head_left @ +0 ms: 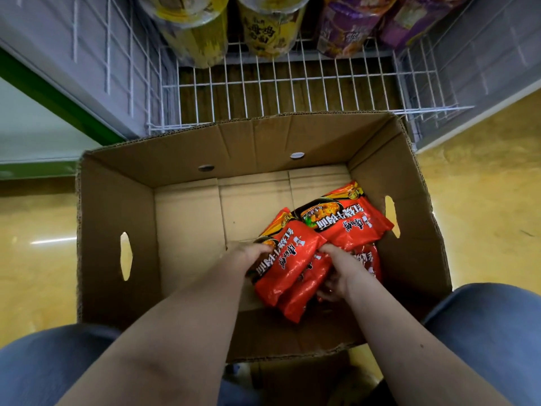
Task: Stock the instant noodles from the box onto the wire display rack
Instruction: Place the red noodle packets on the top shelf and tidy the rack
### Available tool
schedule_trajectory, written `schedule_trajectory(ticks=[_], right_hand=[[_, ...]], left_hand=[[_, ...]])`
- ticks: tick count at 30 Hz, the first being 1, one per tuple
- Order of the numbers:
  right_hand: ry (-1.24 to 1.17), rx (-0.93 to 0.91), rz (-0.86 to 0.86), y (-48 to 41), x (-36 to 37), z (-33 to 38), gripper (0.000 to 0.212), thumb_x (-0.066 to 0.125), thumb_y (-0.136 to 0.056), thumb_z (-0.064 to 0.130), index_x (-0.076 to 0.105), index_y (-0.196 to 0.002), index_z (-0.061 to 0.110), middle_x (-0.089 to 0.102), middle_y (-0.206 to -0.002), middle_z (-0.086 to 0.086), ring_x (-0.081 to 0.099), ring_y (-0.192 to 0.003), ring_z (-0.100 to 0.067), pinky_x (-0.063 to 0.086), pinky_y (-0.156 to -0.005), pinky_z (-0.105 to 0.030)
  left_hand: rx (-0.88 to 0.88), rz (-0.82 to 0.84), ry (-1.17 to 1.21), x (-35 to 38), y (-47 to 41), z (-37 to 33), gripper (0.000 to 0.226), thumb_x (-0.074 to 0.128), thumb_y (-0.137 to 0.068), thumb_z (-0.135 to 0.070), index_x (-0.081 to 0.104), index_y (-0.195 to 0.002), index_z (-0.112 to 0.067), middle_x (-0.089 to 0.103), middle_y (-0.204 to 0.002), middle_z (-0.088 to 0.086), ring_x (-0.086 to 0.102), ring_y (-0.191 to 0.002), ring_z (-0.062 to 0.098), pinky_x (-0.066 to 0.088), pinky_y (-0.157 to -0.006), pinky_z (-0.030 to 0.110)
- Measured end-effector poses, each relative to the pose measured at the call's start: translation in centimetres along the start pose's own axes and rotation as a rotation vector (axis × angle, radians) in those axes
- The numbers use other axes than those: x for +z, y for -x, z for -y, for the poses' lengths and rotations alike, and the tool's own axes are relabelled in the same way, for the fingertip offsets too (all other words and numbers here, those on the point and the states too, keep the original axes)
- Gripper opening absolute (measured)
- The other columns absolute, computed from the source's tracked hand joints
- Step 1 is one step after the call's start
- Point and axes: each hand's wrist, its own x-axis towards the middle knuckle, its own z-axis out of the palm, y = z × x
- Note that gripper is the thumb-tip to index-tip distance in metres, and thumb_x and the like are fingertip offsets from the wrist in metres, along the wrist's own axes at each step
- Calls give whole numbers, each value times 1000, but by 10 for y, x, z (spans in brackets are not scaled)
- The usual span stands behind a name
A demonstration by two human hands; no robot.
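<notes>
An open cardboard box (187, 218) stands on the floor in front of me. Several red instant noodle packets lie in its right half. My left hand (244, 254) grips the left edge of the nearest red packet (288, 259). My right hand (339, 272) holds the right side of that same stack, fingers tucked under the packets. Another red packet (348, 218) lies further back against the right wall. The white wire display rack (287, 86) stands just beyond the box, its bottom shelf bare in front.
Yellow noodle tubs (199, 27) and purple packets (348, 27) fill the shelf above the bare wire one. Grey panels flank the rack on both sides. My knees in blue jeans (44, 367) frame the box. Yellow glossy floor surrounds everything.
</notes>
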Motion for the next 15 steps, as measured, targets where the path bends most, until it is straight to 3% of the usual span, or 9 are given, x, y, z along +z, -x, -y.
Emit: schedule_trajectory(ticks=[2,4,6,9,12,15], right_hand=[[-35,36,44,1,1,0,54,68,-80,38,44,-121,11,59,-100,-15,52,-112,-38,37,-97,-58],[-108,82,92,1,1,2,47,63,-84,44,45,-114,12,58,-103,-17,50,-114,-39,33,-100,-58],[-142,99,169,4,3,5,51,57,-84,53,52,-111,9,61,-101,-20,55,-101,-38,38,-93,-54],[-170,89,262,8,7,4,68,54,-79,66,57,-114,8,65,-101,-20,60,-92,-35,44,-81,-50],[-171,81,238,4,6,-1,75,63,-70,66,58,-120,10,66,-106,-19,60,-98,-35,40,-95,-52],[-158,74,240,4,5,-6,74,58,-72,70,59,-114,9,64,-105,-20,57,-102,-36,36,-101,-52]], left_hand=[[120,-113,-124,1,-5,0,78,84,-60,-39,49,-127,-21,49,-125,5,49,-120,27,45,-98,38],[247,-213,-251,1,-5,-5,58,76,-72,-36,55,-125,-26,36,-134,5,38,-126,26,39,-107,41],[289,-170,-233,1,4,-12,59,70,-75,-44,54,-126,-19,41,-136,8,47,-121,29,43,-102,47],[268,-152,-138,4,1,-16,83,61,-74,-64,40,-137,-15,49,-135,14,51,-119,36,41,-102,51],[180,-60,-193,5,4,-13,93,66,-68,-68,38,-137,-13,53,-130,16,53,-117,36,42,-101,51],[111,79,-164,4,4,-9,86,62,-68,-72,50,-129,-12,62,-117,13,59,-109,33,43,-99,47]])
